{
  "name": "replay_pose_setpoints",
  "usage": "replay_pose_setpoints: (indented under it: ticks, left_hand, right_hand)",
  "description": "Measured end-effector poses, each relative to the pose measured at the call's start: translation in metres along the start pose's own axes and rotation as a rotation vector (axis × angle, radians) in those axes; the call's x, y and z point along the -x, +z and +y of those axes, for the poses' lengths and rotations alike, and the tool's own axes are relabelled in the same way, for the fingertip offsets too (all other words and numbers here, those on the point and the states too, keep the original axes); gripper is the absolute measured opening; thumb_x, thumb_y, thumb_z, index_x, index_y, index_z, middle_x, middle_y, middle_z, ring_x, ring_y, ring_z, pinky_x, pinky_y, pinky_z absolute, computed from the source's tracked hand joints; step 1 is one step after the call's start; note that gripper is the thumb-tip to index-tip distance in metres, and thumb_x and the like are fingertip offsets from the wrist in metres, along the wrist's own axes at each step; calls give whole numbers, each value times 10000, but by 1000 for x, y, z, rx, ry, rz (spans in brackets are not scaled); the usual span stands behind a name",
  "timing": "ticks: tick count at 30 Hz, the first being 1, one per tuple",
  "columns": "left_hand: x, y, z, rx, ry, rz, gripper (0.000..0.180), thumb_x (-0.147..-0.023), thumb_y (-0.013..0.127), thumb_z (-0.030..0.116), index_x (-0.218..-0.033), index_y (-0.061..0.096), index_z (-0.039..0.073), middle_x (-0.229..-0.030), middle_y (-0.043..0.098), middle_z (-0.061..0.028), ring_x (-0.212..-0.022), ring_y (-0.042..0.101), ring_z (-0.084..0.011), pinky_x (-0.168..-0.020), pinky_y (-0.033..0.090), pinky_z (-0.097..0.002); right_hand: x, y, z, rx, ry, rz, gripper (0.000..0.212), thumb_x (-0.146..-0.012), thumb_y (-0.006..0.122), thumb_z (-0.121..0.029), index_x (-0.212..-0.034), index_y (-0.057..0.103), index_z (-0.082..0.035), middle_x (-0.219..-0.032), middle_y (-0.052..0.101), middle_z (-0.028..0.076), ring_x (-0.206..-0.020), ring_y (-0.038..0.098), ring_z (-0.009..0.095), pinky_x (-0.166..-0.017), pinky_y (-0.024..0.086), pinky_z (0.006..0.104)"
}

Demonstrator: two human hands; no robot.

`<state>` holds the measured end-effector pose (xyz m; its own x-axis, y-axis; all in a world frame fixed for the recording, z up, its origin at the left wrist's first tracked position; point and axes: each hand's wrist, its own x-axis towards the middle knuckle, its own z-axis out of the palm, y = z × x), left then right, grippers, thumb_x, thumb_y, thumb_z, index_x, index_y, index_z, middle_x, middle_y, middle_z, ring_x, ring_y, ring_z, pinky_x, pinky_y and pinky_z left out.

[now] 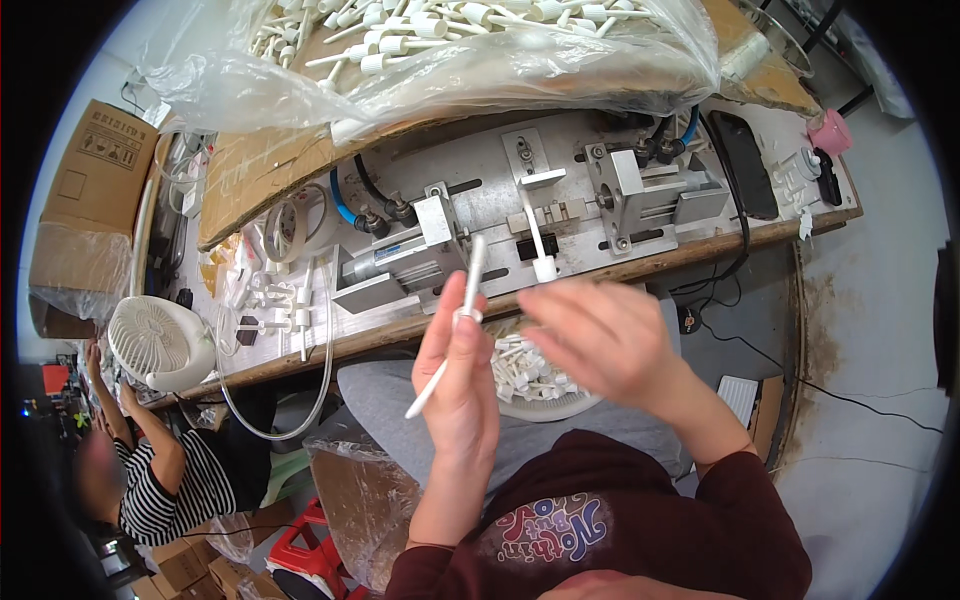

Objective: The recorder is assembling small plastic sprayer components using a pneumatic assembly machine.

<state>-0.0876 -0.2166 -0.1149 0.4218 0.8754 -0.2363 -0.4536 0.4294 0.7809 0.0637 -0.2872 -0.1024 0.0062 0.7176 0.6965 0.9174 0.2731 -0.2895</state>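
Left hand point(460, 375) pinching white stick point(428, 391), right hand point(612, 335) (blurred) half open

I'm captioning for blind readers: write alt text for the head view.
A person's left hand holds a white stick, the blurred right hand beside it; beyond, metal fixtures on a workbench; below, a basin of white parts.

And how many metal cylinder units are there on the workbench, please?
2. One metal cylinder unit is left of the white stemmed piece in the middle; the other unit is right of it. The cardboard could hide more.
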Motion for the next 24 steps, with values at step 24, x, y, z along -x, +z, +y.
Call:
replay_pose_setpoints:
  ticks: [24]
  left_hand:
    - [-6, -14, 5, -317, -4, -319, 412, -1044, 474, 107, -1432, 413, -17, -974, 666, -103, -589, 420, -1, -502, 333, -172]
  right_hand:
    - [0, 6, 21, 287, 15, -219, 245, -726, 635, -99, -947, 622, 5, -1198, 661, 179, -774, 647, 156, -669, 504, 276]
